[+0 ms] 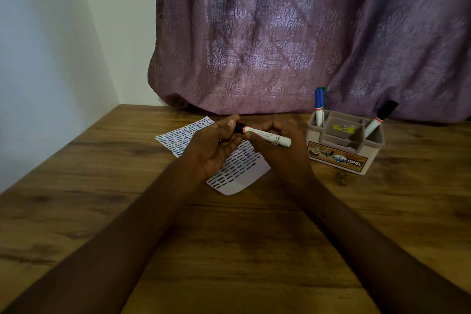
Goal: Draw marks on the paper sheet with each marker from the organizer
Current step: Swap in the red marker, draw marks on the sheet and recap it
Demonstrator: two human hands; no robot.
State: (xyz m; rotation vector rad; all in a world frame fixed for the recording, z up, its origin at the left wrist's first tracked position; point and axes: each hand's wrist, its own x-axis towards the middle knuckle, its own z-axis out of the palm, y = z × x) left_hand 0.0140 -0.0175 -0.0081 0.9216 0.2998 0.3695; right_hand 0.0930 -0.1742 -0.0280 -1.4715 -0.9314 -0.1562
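Both hands hold one white marker (267, 136) with a black cap above the paper sheet (239, 168). My left hand (219, 145) grips the black cap end with thumb and fingers. My right hand (277, 135) is wrapped around the white barrel. The sheet lies on the wooden table and is covered with rows of short dark, blue and green marks; my hands hide its middle. To the right stands the beige organizer (344, 155). A blue-capped marker (319, 107) and a green-capped one behind it stand in its left slot. A black-capped marker (379, 120) leans in its right slot.
A purple patterned curtain (305, 33) hangs behind the table's far edge. A white wall (51, 58) runs along the table's left side. The wooden table (229, 237) stretches toward me under my forearms.
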